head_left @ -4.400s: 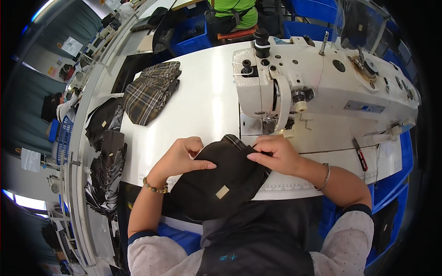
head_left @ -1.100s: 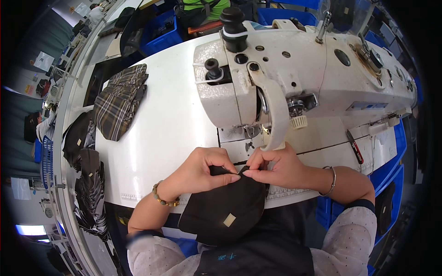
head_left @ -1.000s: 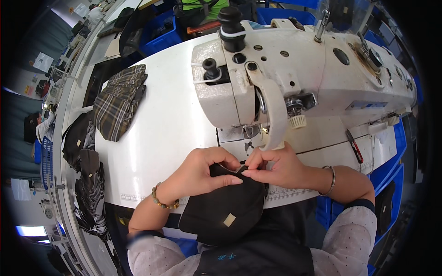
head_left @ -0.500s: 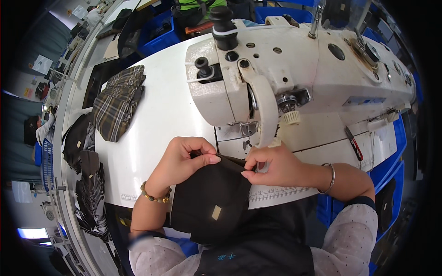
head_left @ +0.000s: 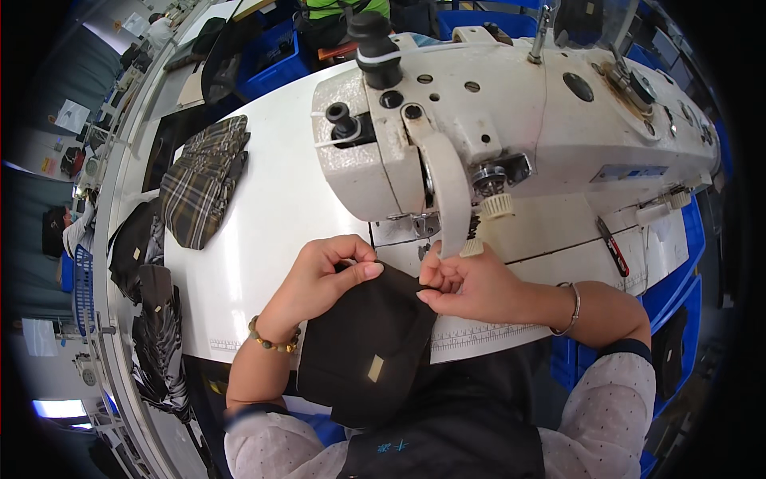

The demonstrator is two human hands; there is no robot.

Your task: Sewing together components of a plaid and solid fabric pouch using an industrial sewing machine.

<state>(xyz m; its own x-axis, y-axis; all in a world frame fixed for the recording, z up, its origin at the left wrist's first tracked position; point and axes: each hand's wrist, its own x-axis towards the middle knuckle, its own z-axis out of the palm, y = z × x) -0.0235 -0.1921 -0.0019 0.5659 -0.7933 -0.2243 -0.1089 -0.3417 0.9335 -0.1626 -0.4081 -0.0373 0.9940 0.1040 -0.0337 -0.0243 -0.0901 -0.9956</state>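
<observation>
A dark brown fabric piece (head_left: pixel 351 335) with a small pale tag (head_left: pixel 376 368) hangs over the front edge of the white table, its lower part on my lap. My left hand (head_left: pixel 331 275) pinches its upper left edge between thumb and fingers. At the upper right corner my right hand (head_left: pixel 467 283) pinches the cloth, fingers curled. Both hands are just in front of the white sewing machine (head_left: pixel 479 120), whose needle area stands beyond the fabric's top edge. The machine's curved white lever (head_left: pixel 452 191) partly hides my right fingertips.
Plaid cloth pieces (head_left: pixel 203 184) lie on the table's left side. Dark tagged fabrics (head_left: pixel 155 319) are heaped beyond its left edge. A red and black cutter (head_left: pixel 613 247) rests right of the machine's front. Blue bins (head_left: pixel 275 64) stand behind. A ruler strip (head_left: pixel 487 335) runs along the front edge.
The top edge of the fabric lies flatter between my hands. My right fingers have curled in and shifted slightly up. The left hand keeps its pinch.
</observation>
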